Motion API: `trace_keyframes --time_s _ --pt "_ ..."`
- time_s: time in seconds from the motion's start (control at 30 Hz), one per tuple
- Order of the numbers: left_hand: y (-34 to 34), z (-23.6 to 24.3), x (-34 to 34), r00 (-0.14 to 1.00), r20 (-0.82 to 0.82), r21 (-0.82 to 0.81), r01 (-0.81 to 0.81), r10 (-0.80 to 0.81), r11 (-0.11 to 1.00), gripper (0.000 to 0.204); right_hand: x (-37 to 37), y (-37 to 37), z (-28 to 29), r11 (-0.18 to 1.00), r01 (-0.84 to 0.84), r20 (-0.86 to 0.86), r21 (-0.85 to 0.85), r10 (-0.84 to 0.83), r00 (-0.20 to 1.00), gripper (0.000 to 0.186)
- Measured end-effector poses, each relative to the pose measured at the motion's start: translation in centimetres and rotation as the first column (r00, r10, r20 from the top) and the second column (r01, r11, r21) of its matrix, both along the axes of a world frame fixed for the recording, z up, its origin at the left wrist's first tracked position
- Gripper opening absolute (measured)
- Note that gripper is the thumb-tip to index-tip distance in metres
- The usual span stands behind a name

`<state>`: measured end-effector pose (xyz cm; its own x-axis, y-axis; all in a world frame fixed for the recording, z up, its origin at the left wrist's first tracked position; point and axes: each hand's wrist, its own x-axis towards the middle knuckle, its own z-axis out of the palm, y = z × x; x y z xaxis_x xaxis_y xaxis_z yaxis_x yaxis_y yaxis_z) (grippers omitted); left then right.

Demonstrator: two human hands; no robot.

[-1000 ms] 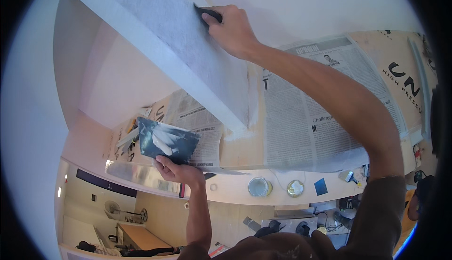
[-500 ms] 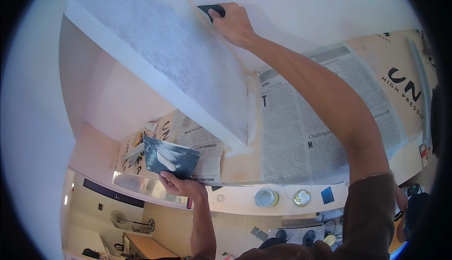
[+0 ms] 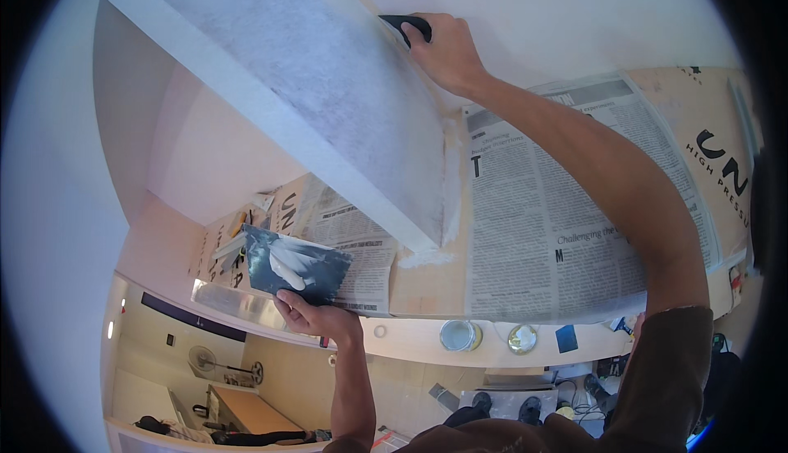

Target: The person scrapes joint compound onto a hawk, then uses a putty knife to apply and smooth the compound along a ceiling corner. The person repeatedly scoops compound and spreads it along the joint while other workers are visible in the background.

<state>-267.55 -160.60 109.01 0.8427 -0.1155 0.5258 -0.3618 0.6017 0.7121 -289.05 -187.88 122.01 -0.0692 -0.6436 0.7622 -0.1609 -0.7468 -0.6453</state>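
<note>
From my head camera, my right hand [image 3: 450, 52], at the upper centre of the frame, is closed around a black tool [image 3: 412, 28], its tip at the edge of the white panel [image 3: 328, 100]. My left hand [image 3: 318, 318], left of centre and lower, pinches the lower edge of a dark blue-grey plate [image 3: 261, 266] bearing white paste [image 3: 286, 271]. Newspaper [image 3: 558, 199] spreads beneath my right forearm. At the lower centre, a tub [image 3: 478, 336] stands beside a smaller round container [image 3: 534, 341].
</note>
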Motion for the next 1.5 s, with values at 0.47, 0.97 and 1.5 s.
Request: trace_keyframes --time_s 0.47,0.97,1.5 --pt "0.0 0.1 -0.3 0.999 0.008 0.001 -0.050 0.050 0.999 0.049 1.7 2.8 0.2 0.973 -0.163 0.103 0.160 0.148 0.984 0.031" --pt "0.1 0.1 -0.2 0.998 0.061 0.029 -0.018 0.016 0.999 0.047 -2.8 2.6 2.7 0.988 -0.087 0.086 0.131 0.076 0.993 0.031" --pt "0.0 -0.2 0.0 0.999 0.008 0.006 -0.034 0.034 0.999 0.044 1.6 0.8 4.7 0.992 -0.128 0.121 0.020 0.125 0.985 0.026"
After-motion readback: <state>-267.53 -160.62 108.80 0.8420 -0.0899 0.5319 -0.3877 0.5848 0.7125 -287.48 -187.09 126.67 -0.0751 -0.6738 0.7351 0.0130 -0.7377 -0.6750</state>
